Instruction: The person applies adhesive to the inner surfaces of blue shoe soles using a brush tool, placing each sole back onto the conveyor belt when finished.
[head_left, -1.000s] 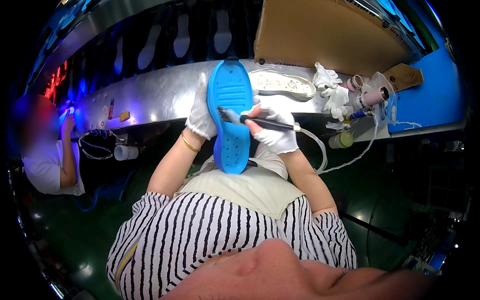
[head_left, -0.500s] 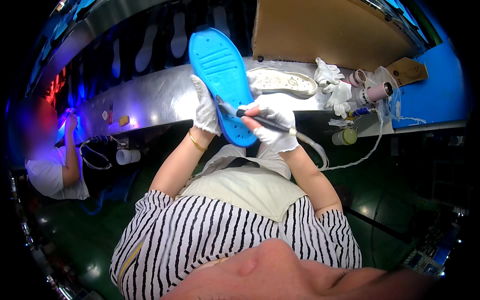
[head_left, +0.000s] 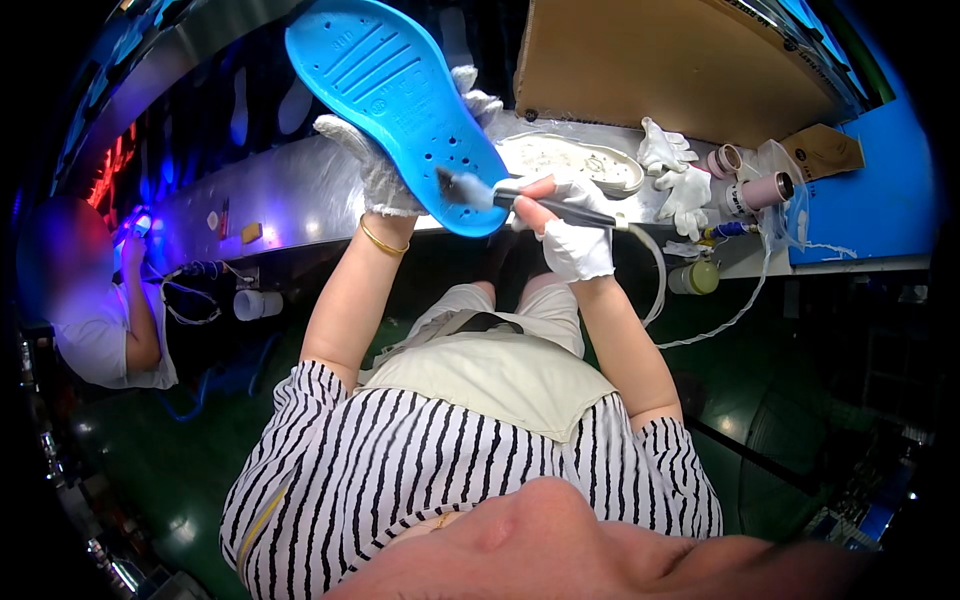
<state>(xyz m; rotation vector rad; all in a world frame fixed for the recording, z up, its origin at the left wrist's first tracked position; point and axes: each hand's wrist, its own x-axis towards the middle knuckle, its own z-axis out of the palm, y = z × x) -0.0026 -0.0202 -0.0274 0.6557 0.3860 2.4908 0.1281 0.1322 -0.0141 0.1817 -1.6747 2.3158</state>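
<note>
A blue shoe sole [head_left: 385, 90] with grooves and small holes is held up in front of me, tilted toward the upper left. My left hand [head_left: 385, 180], in a white glove, grips it from beneath, the thumb at its left edge and fingertips showing past its right edge. In my right hand [head_left: 575, 235], whose glove leaves some fingertips bare, is a brush [head_left: 555, 210] with a dark handle and a tube at its end. Its bristles lie against the narrower near end of the sole. Behind, a white shoe sole [head_left: 620, 172] lies on the metal bench.
White gloves [head_left: 688, 195], a pink bottle [head_left: 768, 190] and a cardboard box [head_left: 660, 70] are on the bench [head_left: 290, 205] at right. A green-lidded jar [head_left: 697, 278] sits by its front edge. A hanging cord [head_left: 735, 325] loops below. Another person [head_left: 110, 335] works at far left.
The blue sole has moved up and left, tilting further left. The brush has gone from the sole's left edge to its near end. My left fingertips now show past the right edge.
</note>
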